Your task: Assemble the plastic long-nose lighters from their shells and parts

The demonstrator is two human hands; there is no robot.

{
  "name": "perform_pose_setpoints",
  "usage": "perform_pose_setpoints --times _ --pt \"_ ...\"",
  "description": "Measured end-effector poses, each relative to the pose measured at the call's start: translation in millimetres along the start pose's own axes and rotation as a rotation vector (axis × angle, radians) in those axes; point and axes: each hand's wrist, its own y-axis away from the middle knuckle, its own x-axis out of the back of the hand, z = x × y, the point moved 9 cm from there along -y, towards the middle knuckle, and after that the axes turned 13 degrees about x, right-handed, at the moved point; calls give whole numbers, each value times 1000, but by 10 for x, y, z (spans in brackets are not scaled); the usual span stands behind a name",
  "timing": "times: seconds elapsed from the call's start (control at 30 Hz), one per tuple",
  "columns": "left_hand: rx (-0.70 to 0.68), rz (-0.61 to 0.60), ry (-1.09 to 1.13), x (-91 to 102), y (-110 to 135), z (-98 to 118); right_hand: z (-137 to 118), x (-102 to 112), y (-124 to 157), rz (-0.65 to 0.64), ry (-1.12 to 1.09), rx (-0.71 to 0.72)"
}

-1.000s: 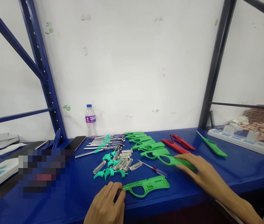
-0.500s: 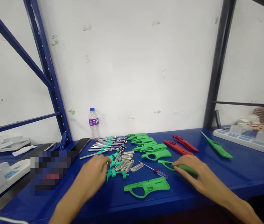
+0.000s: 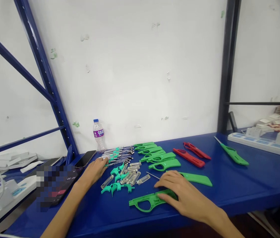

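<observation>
L. hand (image 3: 94,170) — fingers loose, tips at the metal rods (image 3: 118,152), gripping nothing. R. hand (image 3: 179,195) lies flat, unclenched, on green shell (image 3: 143,202) at front of bench (image 3: 254,185). Bottle (image 3: 98,134) by wall — contents unclear. Clear tubes (image 3: 130,177) lie between hands.

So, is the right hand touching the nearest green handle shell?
Touching. Head view shows the right hand lying flat on the rear of the green handle shell.

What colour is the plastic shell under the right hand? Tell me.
Bright green. The shell under the right hand shows best in the head view.
</observation>
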Motion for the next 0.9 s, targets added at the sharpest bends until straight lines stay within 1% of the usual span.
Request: perform_pose_setpoints --times 0.07,0.13,0.27,0.37,0.47,0.57,0.63,0.67,0.73,0.77,0.83,0.9 --pt "-1 21 -22 37 12 -6 26 -1 12 6 -4 -20" --pt "1 66 -33 128 24 -11 28 -3 8 3 -14 -17" --pt "-2 215 -7 453 117 2 20 12 2 27 15 3" --pt "-24 344 52 728 339 56 18 9 16 32 27 3" --pt "-71 449 138 909 733 205 11 14 35 27 44 -7" --pt "-166 518 234 947 1217 477 50 47 75 69 48 -58" --pt "-265 638 398 996 1560 647 98 60 115 113 27 -98" --pt "-296 662 445 978 1678 727 119 59 136 129 19 -110" --pt "-307 700 555 930 1821 821 136 52 168 143 28 -104" --pt "-288 726 604 905 1858 841 129 51 178 142 45 -88" --pt "-264 755 670 842 1886 886 93 69 184 147 86 -41" --pt "-254 764 717 781 1885 923 42 124 168 192 90 4"
